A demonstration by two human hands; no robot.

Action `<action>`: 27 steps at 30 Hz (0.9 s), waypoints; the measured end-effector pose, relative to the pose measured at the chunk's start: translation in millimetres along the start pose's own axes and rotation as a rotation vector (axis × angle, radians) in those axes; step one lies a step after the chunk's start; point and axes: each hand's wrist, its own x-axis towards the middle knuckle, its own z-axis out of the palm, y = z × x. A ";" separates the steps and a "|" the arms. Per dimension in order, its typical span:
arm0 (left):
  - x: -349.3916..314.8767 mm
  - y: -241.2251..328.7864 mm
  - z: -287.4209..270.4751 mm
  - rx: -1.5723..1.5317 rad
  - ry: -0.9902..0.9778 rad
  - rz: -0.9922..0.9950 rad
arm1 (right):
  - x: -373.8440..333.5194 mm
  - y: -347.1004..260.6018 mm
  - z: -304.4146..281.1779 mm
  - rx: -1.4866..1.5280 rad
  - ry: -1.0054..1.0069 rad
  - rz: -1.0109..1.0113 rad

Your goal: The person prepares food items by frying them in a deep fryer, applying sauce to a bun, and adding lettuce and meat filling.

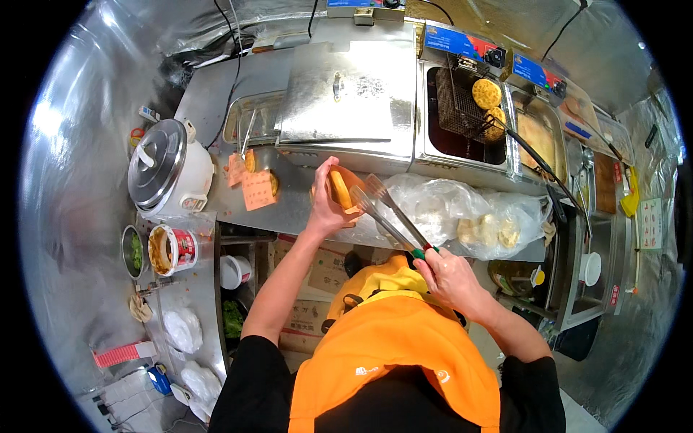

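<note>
Shiny foil-like sheeting is lining the walls, curving toward the black rim. Steel counter is running across the middle of the frame, fryer standing upper right. Its well is showing dark; contents below the surface are staying unreadable. Wire basket is holding golden round cakes, the lower one partly covered by basket wire. Upper centre, a metal cover is hiding whatever is beneath it. Clear plastic bags are lying right of centre, their pale contents blurred by folds. Far left, a pot is keeping its inside hidden under a grey lid. Lower down, the orange apron is blocking much of the floor.

Left hand, centre: fingers are curling round a brown paper pouch, its mouth open and a golden bun sitting inside. Paper is masking the bun's lower part; some fingertips are passing out of sight behind it.

Right hand, right of centre: fingers are closing round the green-ended grip of metal tongs. Undersides of those fingers are hiding. Tong arms are standing apart, ends near the pouch; whether they are touching it, cannot tell.
</note>
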 end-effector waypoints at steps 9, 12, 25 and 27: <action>4.2 9.0 -3.4 0.099 -0.052 0.051 | 2.0 1.6 -2.2 0.032 -0.044 0.015; 5.1 14.4 -6.2 0.192 -0.122 0.105 | 5.0 -0.8 -6.2 0.043 -0.106 0.038; -17.1 -13.0 -27.1 0.401 -0.590 0.423 | 46.3 -1.2 -33.1 0.122 -0.490 0.289; -18.4 -20.8 -38.4 0.454 -0.668 0.481 | 51.8 3.0 -22.8 0.098 -0.513 0.228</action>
